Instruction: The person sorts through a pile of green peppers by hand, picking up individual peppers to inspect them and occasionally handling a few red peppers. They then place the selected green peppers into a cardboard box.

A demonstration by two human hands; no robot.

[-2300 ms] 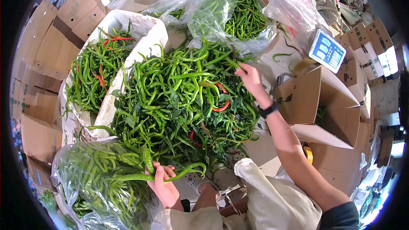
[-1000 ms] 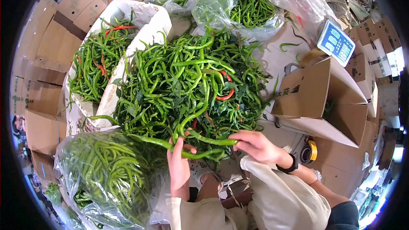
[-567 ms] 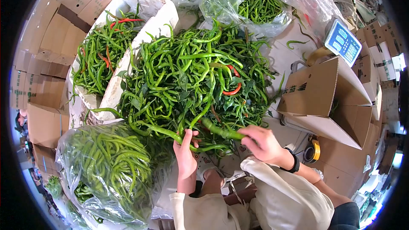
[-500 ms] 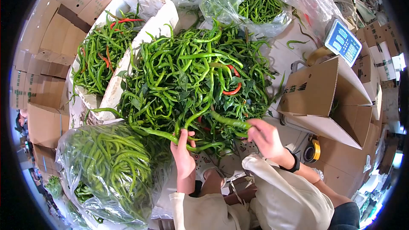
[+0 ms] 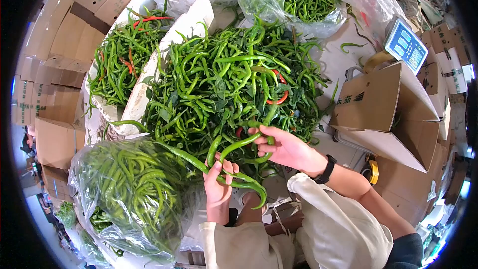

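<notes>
Several long green chili peppers (image 5: pixel 190 157) are gripped in my left hand (image 5: pixel 218 184), its fingers closed round them. My right hand (image 5: pixel 286 150) is a little to the right and higher, its fingers closed on a green chili pepper (image 5: pixel 269 117). A curved pepper (image 5: pixel 241 143) spans between the two hands. Beyond them spreads a big heap of green chili peppers (image 5: pixel 209 74) mixed with leaves, with a few red ones (image 5: pixel 280 98) at its right side. A clear plastic bag (image 5: pixel 82 179) full of green chilies lies beside my left hand.
A white foam box (image 5: pixel 191 15) with green and some red chilies stands at the back left. Another clear bag (image 5: pixel 259 2) of chilies is at the back. On the right are an open cardboard box (image 5: pixel 366 97), a digital scale (image 5: pixel 406 45) and a tape roll (image 5: pixel 371 169). Cartons (image 5: pixel 64 32) line the left.
My right hand has moved left and inward, close to my left hand, with a pepper in its fingers. My left hand keeps its hold; the view has shifted slightly.
</notes>
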